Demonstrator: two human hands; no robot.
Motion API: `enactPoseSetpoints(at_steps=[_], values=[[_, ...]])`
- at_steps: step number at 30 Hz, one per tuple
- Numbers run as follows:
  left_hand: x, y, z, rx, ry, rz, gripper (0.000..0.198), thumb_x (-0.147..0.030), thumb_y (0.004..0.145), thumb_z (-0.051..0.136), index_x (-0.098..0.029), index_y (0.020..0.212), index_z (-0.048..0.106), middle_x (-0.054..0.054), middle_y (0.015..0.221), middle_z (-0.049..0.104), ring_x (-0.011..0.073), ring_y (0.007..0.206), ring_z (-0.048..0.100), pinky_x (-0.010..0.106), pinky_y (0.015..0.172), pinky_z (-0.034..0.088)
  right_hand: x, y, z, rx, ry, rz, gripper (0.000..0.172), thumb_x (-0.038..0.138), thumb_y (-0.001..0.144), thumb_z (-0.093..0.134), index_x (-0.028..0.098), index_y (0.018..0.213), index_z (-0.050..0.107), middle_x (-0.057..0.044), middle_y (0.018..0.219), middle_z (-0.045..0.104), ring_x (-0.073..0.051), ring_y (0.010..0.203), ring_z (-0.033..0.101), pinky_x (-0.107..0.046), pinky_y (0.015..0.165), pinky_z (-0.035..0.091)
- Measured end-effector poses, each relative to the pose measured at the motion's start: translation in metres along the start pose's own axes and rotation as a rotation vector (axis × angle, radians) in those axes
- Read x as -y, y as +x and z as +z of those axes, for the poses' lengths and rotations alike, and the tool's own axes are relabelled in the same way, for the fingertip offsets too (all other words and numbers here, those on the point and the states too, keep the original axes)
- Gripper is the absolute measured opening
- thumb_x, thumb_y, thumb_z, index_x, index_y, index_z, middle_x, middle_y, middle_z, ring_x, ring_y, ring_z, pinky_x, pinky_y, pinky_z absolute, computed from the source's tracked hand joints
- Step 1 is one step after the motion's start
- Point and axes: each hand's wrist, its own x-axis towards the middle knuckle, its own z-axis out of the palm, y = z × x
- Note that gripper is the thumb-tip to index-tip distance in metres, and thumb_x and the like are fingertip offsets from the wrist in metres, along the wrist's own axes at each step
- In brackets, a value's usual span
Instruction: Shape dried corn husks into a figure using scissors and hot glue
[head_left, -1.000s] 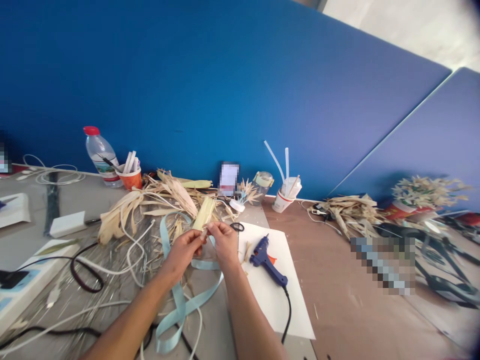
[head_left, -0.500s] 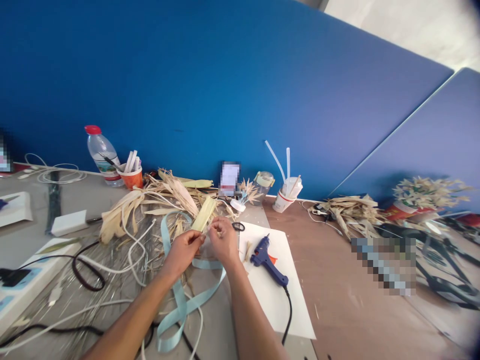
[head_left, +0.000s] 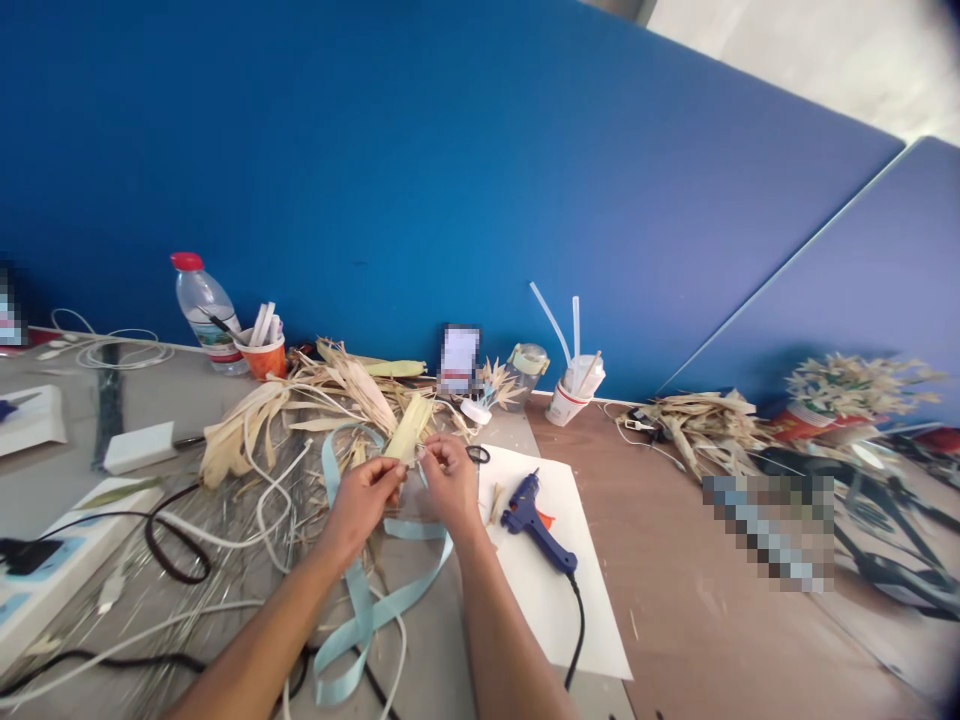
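Note:
My left hand (head_left: 369,497) is closed, thumb and fingertips pinching the lower end of a pale yellow-green corn husk (head_left: 410,428). Just to its right, my right hand (head_left: 451,482) has its fingers drawn together by the husk's lower edge; whatever is between those fingertips is too small to make out. Below the hands a light blue ribbon (head_left: 361,610) lies in loops on the table. A blue hot glue gun (head_left: 538,525) rests on a white sheet of paper (head_left: 592,630) to the right of my right arm.
Dry husks (head_left: 349,385) are heaped behind the hands, near a phone (head_left: 459,358). Cables and a power strip (head_left: 79,555) spread over the left side. A bottle (head_left: 206,315), an orange cup (head_left: 264,360) and a cup with tubes (head_left: 568,403) stand along the blue partition (head_left: 420,180).
My fingertips have parted slightly, and more of the husk's lower end shows between the hands. My left hand has shifted a little to the left. The things on the table stay put.

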Motion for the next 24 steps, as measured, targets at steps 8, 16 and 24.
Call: enactPoseSetpoints(at_steps=[8,16,24], values=[[0.002,0.0,-0.002,-0.097,-0.102,0.017,0.032,-0.042,0.067,0.063,-0.014,0.083,0.065,-0.003,0.053,0.053,0.0111,0.048,0.044,0.023,0.047,0.032,0.003,-0.009,0.014,-0.045,-0.019,0.059,0.009,0.02,0.074,0.051,0.018,0.066,0.056,-0.003,0.076,0.058,-0.015,0.075,0.054,-0.027,0.072,0.041],[0.003,0.001,-0.003,-0.149,-0.054,0.072,0.031,-0.042,0.07,0.061,-0.014,0.083,0.065,-0.003,0.052,0.051,0.0107,0.05,0.044,0.022,0.049,0.033,0.004,-0.013,0.019,-0.022,0.008,0.149,0.01,0.023,0.076,0.051,0.017,0.07,0.057,-0.001,0.069,0.057,-0.014,0.066,0.052,-0.026,0.065,0.04],[0.001,0.002,-0.005,-0.136,0.041,0.062,0.028,-0.044,0.069,0.06,-0.016,0.072,0.063,-0.002,0.052,0.053,0.0131,0.05,0.047,0.024,0.049,0.035,0.007,-0.005,0.003,-0.143,-0.031,-0.044,0.013,0.024,0.077,0.052,0.018,0.072,0.062,-0.005,0.084,0.06,-0.018,0.086,0.053,-0.032,0.082,0.039]])
